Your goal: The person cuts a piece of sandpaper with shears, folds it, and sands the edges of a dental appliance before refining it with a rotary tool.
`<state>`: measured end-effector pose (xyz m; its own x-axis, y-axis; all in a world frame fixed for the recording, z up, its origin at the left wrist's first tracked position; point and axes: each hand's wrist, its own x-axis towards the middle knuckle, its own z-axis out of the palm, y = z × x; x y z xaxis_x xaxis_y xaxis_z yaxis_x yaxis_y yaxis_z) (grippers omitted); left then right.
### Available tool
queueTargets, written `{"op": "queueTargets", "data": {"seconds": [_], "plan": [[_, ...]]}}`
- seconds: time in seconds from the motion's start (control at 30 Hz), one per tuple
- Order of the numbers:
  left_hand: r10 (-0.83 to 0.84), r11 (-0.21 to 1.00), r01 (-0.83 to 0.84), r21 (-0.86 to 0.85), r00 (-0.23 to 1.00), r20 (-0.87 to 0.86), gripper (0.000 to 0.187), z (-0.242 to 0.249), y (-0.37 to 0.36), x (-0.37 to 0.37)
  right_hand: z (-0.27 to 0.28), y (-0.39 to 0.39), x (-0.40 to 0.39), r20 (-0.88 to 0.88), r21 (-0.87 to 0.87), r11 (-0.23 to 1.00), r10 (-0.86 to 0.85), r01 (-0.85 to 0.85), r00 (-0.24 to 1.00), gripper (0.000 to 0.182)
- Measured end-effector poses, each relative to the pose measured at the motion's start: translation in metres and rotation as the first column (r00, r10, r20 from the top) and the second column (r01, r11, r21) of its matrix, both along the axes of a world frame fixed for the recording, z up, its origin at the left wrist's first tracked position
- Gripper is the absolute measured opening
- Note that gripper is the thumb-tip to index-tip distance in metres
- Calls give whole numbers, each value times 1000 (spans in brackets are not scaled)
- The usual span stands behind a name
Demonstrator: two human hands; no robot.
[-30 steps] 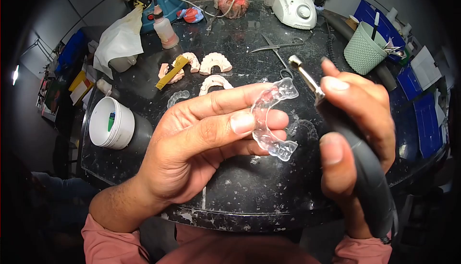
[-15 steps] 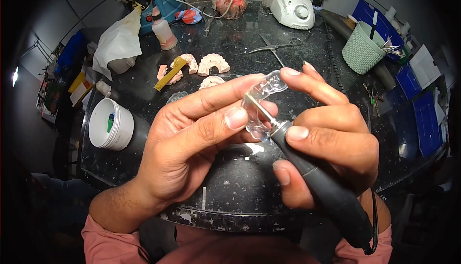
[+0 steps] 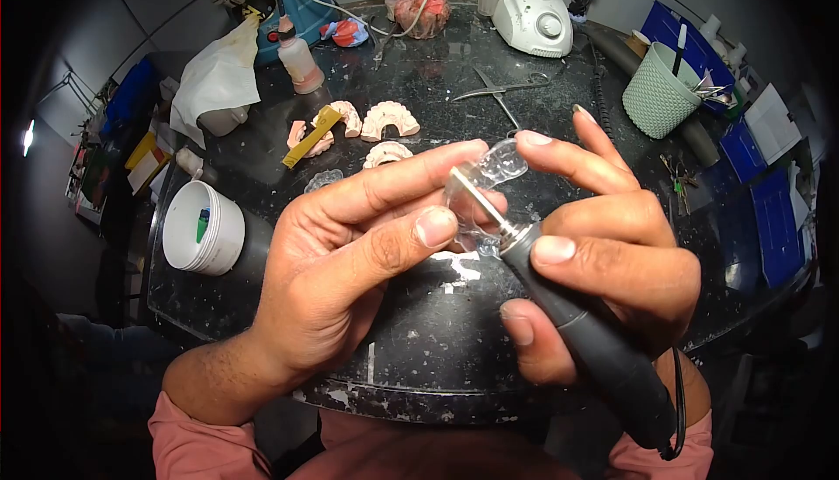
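Between the thumb and fingers of my left hand (image 3: 328,262) is a clear plastic dental aligner (image 3: 504,162), curved and see-through. My right hand (image 3: 612,253) is wrapped around a black rotary handpiece (image 3: 594,331), with a cord hanging from its lower end. The handpiece's thin metal bit (image 3: 481,200) points up and left, lying across the inside of the aligner's curve. My right index fingertip is close to the aligner's upper end; whether it touches cannot be made out.
Plaster dental models (image 3: 389,120) lie behind my left hand, one under a yellow strip (image 3: 312,137). Scissors (image 3: 500,89) lie beyond my right hand. A white tub (image 3: 203,228), a pink-liquid bottle (image 3: 300,62), a white control box (image 3: 531,15) and a green cup (image 3: 660,96) stand around.
My right hand and the handpiece have shifted slightly right and down. The aligner has turned a little in my left hand, and the bit shows more of its length.
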<state>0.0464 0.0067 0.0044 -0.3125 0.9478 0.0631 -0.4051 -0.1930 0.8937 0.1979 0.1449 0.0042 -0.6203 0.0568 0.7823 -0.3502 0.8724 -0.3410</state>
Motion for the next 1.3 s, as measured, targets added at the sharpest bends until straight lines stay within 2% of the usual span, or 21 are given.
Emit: {"op": "queueTargets", "data": {"seconds": [0.3,0.53,0.63,0.73,0.87,0.93,1.0,1.17,1.2,1.3], "plan": [[-15,1000,16,-26,999,31,45,0,-1,-1,7,0,4,93,35,999,-29,26,995,42],[-24,999,25,-20,999,24,45,0,-1,0,2,1,3,28,17,1000,-2,2,1000,42],[-1,999,2,-37,1000,21,46,3,-1,2,8,-1,5,84,31,999,-39,37,996,42],[-7,999,8,-37,999,34,46,3,-1,2,5,0,4,38,12,1000,-14,13,999,42],[16,999,-15,-50,1000,9,46,4,-1,2,5,1,3,62,6,1000,-13,13,998,41],[0,999,1,-44,1000,8,46,3,-1,1,2,0,2,9,-12,1000,-7,7,1000,40],[35,999,-35,-40,999,-8,46,3,-1,3,2,1,2,14,-9,1000,0,0,1000,40],[5,1000,-5,-24,1000,1,45,2,-1,1,3,-1,2,27,2,1000,-4,4,1000,40],[8,999,-8,-32,1000,3,45,2,-1,1,-1,-1,0,-15,-22,1000,-15,15,1000,41],[6,1000,-5,-24,999,31,45,0,-1,2,3,1,2,32,9,1000,12,-12,999,41]]}}
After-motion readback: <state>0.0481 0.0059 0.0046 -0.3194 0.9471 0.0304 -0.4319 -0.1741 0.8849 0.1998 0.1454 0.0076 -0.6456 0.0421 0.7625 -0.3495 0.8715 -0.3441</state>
